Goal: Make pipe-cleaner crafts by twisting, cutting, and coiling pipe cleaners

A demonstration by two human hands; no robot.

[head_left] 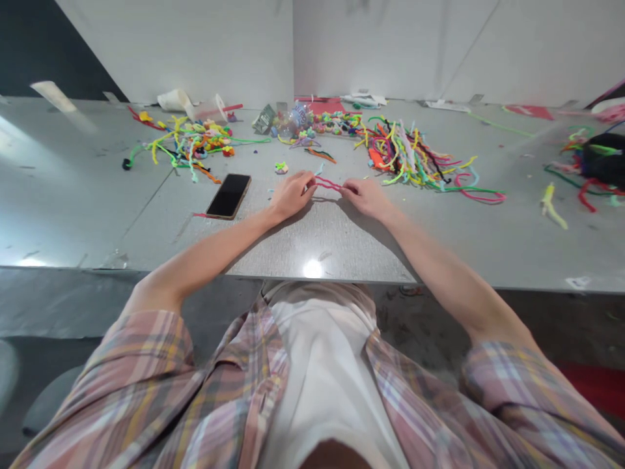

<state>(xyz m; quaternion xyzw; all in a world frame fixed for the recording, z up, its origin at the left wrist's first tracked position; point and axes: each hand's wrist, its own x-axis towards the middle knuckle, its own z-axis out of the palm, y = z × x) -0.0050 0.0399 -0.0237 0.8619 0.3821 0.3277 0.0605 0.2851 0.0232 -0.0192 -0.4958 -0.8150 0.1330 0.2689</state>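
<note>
Between my two hands runs a thin pink cord (328,184), showing as two wavy strands close together just above the table. My left hand (294,195) pinches its left end between thumb and fingers. At the other end, the fingertips of my right hand (365,197) are closed on it. A short light-blue strand (319,169) sticks up beside my left fingers. Beyond my right hand lies a heap of multicoloured cords (410,153), yellow, green, white, black and pink. The fingers cover both ends of the pink cord.
A dark-screened phone (229,196) lies left of my left hand. Farther back are another pile of coloured strands (195,140), a clear plastic bottle (299,119), a white cup (174,100) and a small green packet (264,120). A yellow strand (553,207) lies far right.
</note>
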